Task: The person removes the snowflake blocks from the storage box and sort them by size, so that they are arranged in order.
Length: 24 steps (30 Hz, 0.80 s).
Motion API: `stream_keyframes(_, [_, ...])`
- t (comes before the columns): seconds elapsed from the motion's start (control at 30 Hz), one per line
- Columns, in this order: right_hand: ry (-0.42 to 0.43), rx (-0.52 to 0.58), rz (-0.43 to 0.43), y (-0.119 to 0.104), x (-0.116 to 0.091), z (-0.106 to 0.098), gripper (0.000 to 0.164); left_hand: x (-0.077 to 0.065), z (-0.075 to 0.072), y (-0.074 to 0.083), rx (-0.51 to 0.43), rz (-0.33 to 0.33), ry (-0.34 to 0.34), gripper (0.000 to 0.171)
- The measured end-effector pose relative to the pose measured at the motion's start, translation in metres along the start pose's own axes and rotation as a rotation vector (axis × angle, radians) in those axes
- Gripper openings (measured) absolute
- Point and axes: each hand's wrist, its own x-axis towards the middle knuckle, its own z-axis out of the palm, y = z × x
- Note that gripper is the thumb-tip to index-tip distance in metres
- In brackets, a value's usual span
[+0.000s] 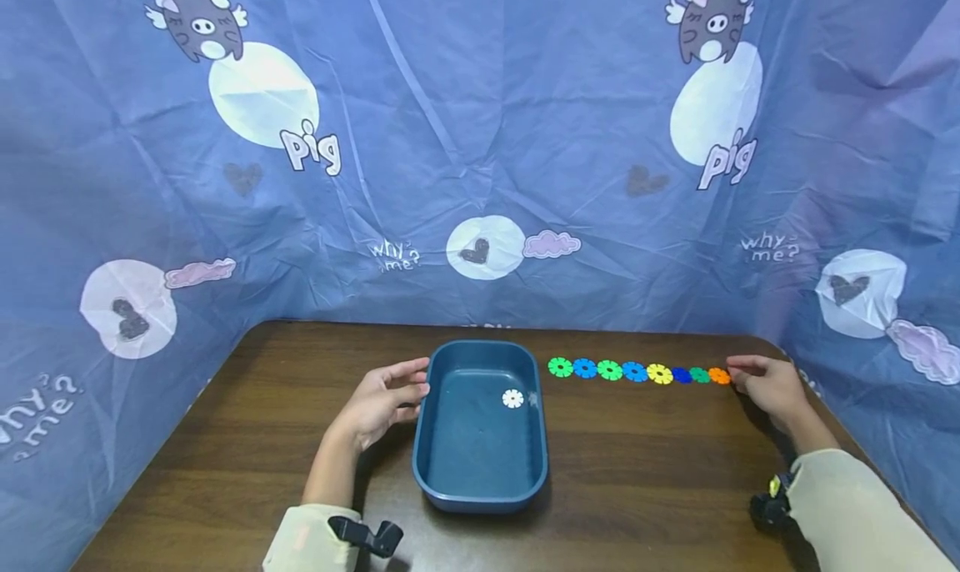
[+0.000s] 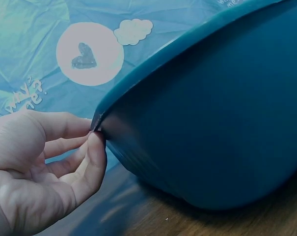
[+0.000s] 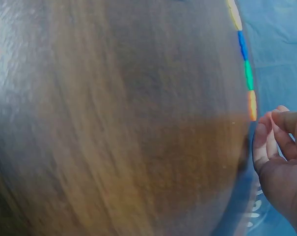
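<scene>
My left hand (image 1: 382, 401) is at the left side of a dark blue plastic bin (image 1: 422, 439). In the left wrist view, its thumb and fingertips pinch the bin's rim (image 2: 133, 81). Inside the bin lies a white notched disc (image 1: 513, 398). To the right, several notched plastic discs form a row, from a green disc (image 1: 560, 367) to an orange disc (image 1: 718, 376). My right hand (image 1: 768, 388) is at the row's right end, its bent fingertips close beside the orange disc. Whether they pinch anything is hidden.
The brown wooden table (image 1: 637, 489) has rounded far corners. Behind it and at both sides hangs a blue printed cloth (image 1: 480, 138). A yellow disc (image 1: 660, 374) and a dark blue disc (image 1: 682, 375) lie within the row.
</scene>
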Motion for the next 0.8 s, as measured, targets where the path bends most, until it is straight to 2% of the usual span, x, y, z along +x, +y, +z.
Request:
stream_keyframes(0.17, [-0.050,0.032,-0.055,-0.014,0.001,-0.001,0.033,0.000,0.001,0.000,0.004,-0.004,0.000,0.053])
stream_keyframes(0.27, [-0.091,-0.022,-0.091,-0.031,0.003,0.002,0.034,0.000,0.001,0.001,0.004,-0.006,0.005,0.052])
stream_keyframes(0.43, [-0.215,-0.147,-0.159,-0.069,0.005,0.015,0.032,-0.001,0.001,0.001,-0.006,-0.002,0.007,0.052])
stream_keyframes(0.53, [-0.280,-0.203,-0.243,-0.092,0.005,0.026,0.028,-0.001,0.001,0.000,-0.008,0.004,0.003,0.052])
stream_keyframes(0.8, [-0.405,-0.236,-0.449,-0.152,-0.002,0.063,0.025,0.000,0.001,-0.001,-0.009,0.002,0.010,0.053])
